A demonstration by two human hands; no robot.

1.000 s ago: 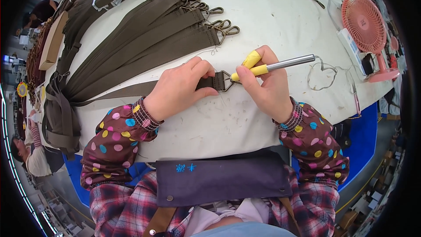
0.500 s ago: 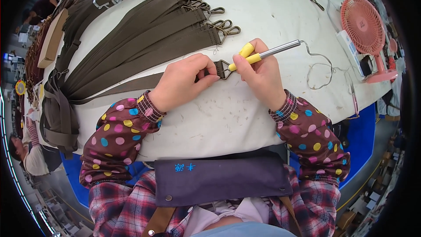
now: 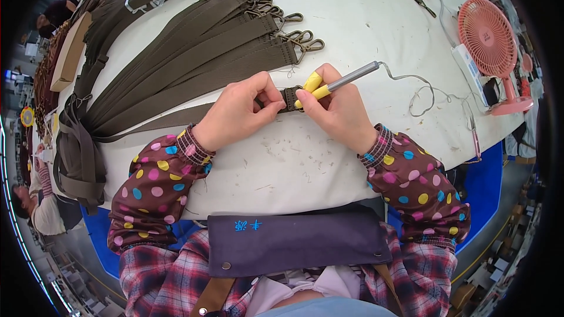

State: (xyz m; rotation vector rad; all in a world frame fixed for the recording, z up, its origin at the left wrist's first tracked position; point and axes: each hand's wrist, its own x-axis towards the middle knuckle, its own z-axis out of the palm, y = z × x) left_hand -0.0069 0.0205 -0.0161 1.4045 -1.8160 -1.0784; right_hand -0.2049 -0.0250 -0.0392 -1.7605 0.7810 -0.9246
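My left hand (image 3: 238,108) pinches a dark olive webbing strap (image 3: 170,122) close to its stitched end. In my right hand (image 3: 346,114) is a corded pen-like tool (image 3: 354,75) with a yellow grip and a grey metal rear. Its yellow front end points down-left at the strap's stitched end (image 3: 290,98), where my right fingertips also meet the strap. The fitting at that end is mostly hidden by those fingers. Beyond my hands, several similar straps (image 3: 194,61) lie fanned out, with metal snap hooks (image 3: 305,44) at their right ends.
Bundled straps (image 3: 82,158) hang over the white table's (image 3: 264,182) left edge. A pink fan (image 3: 486,38) and a white power strip (image 3: 466,67) stand at the right. Thread snips (image 3: 474,135) lie near the right edge. The tool's cord (image 3: 432,91) trails rightward. Another person (image 3: 41,211) is far left.
Both hands have shifted slightly left. The tool has come left and down onto the strap's stitched end, and the metal ring there has become mostly covered by my right fingers.
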